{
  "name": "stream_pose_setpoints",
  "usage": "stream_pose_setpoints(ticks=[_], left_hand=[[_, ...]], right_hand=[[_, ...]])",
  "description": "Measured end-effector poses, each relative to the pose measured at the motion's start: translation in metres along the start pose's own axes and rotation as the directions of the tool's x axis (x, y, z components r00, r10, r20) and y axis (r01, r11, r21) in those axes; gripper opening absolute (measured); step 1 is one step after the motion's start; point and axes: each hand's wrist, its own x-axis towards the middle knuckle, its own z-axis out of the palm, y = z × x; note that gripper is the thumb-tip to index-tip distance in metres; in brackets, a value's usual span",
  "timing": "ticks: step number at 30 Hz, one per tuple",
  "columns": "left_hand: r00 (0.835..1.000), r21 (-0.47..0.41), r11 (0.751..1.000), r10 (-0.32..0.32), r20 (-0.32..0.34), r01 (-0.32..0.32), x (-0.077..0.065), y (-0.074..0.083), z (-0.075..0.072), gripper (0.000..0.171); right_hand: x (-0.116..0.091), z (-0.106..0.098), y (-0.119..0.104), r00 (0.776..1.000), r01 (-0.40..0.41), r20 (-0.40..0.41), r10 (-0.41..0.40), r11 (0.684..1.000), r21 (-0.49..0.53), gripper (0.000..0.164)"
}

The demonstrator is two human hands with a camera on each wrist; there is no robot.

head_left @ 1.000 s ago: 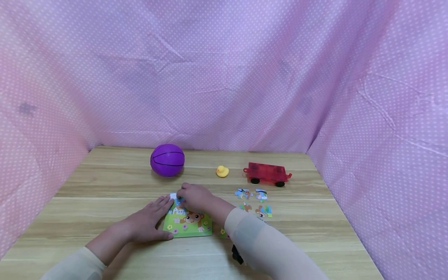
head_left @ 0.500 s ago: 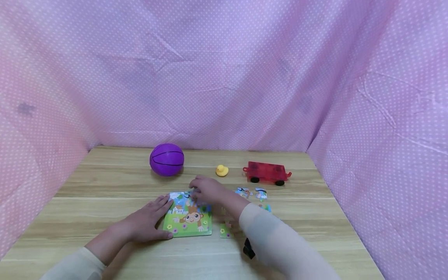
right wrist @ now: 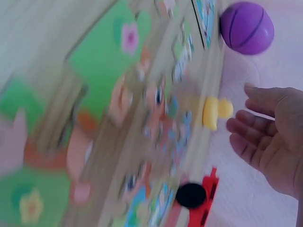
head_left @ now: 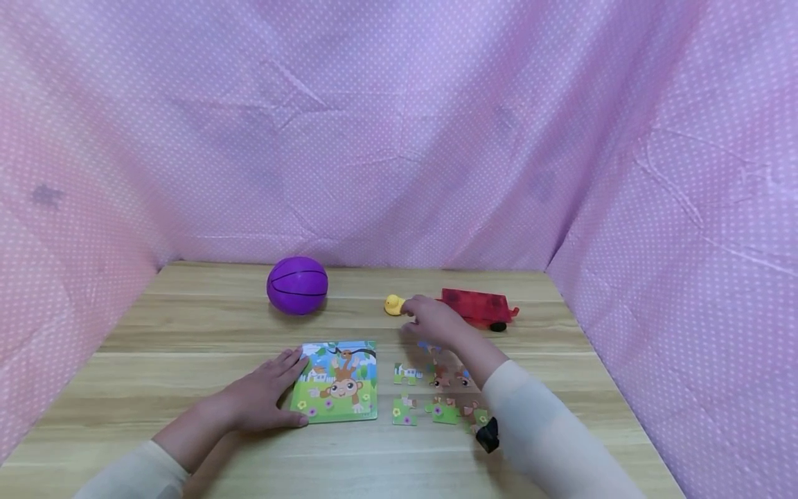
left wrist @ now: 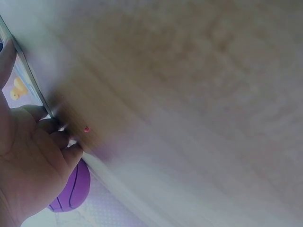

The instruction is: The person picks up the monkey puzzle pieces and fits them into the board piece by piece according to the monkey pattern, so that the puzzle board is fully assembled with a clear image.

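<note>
My left hand (head_left: 258, 398) lies along the left edge of a monkey puzzle board (head_left: 339, 381), its fingers straight at the upper corner and its thumb at the lower one. In the left wrist view the left hand (left wrist: 35, 151) touches the board's edge. My right hand (head_left: 439, 324) is over the upper loose puzzle pieces (head_left: 444, 414), partly hiding them, between the yellow toy duck (head_left: 392, 305) and the red toy cart (head_left: 476, 305). With its fingers loosely extended, the right hand (right wrist: 272, 130) holds nothing in the right wrist view.
A purple ball (head_left: 298, 285) sits at the back left of the wooden table (head_left: 206, 312). Polka-dot pink cloth (head_left: 374, 138) hangs behind and at both sides. Several loose pieces lie right of the board. A black object (head_left: 488, 435) shows at my right sleeve.
My right hand has left the top of the puzzle board and moved right, to above the loose pieces, uncovering the board's upper part. The left hand has stayed in place.
</note>
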Motion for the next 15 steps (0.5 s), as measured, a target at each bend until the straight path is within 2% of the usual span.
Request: stream_pose_setpoints(ticks=[5, 9, 12, 15], left_hand=[[1.0, -0.004, 1.0, -0.001, 0.01, 0.001, 0.0, -0.001, 0.0, 0.112], [1.0, 0.002, 1.0, -0.001, 0.006, 0.001, 0.0, 0.0, -0.001, 0.112], [1.0, 0.003, 1.0, -0.001, 0.006, 0.001, 0.0, 0.001, -0.001, 0.112], [1.0, -0.006, 1.0, 0.002, 0.004, -0.002, -0.001, 0.002, -0.001, 0.111]], right_hand=[[-0.017, -0.006, 0.013, 0.993, -0.089, 0.074, 0.094, 0.994, -0.071, 0.036], [-0.027, -0.003, 0.021, 0.983, -0.101, 0.132, 0.125, 0.979, -0.175, 0.029], [-0.031, 0.001, 0.026, 0.982, -0.084, 0.146, 0.122, 0.965, -0.247, 0.026], [-0.034, 0.004, 0.029, 0.981, -0.088, 0.144, 0.13, 0.961, -0.263, 0.024]])
